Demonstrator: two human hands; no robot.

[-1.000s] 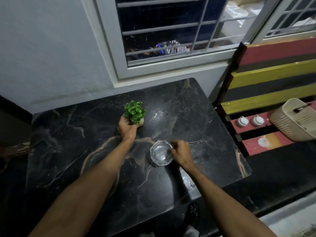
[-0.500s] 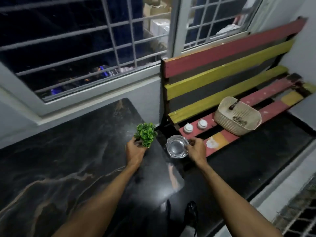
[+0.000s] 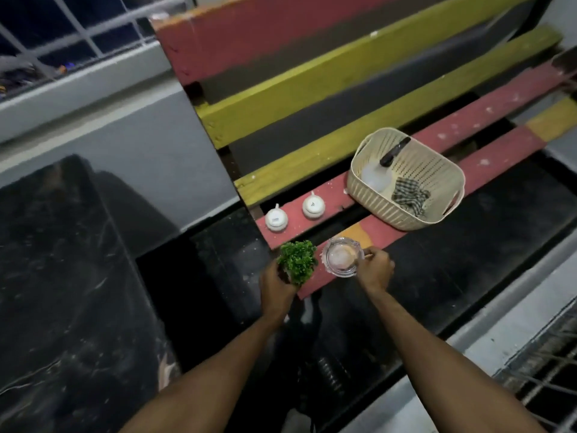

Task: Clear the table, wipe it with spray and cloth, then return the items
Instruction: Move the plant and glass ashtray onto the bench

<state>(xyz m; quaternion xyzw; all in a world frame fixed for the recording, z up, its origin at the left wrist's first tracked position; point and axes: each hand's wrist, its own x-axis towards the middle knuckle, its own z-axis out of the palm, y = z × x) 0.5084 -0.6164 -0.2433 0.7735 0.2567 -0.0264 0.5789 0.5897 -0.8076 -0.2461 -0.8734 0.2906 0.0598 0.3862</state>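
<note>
A: Plant (image 3: pixel 297 260) in our left hand (image 3: pixel 276 287), fingers wrapped round its pot, glass dish (image 3: pixel 341 257) pinched at the rim by our right hand (image 3: pixel 374 270) — why over the bench (image 3: pixel 487 110)?

B: Guessing we park both on its front slat, near the basket (image 3: pixel 371 195), so the table (image 3: pixel 62 276) is bare for wiping.

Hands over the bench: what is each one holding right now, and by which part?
Left hand grips the small green plant low down, at its base. Right hand pinches the glass ashtray by its right rim.
</note>
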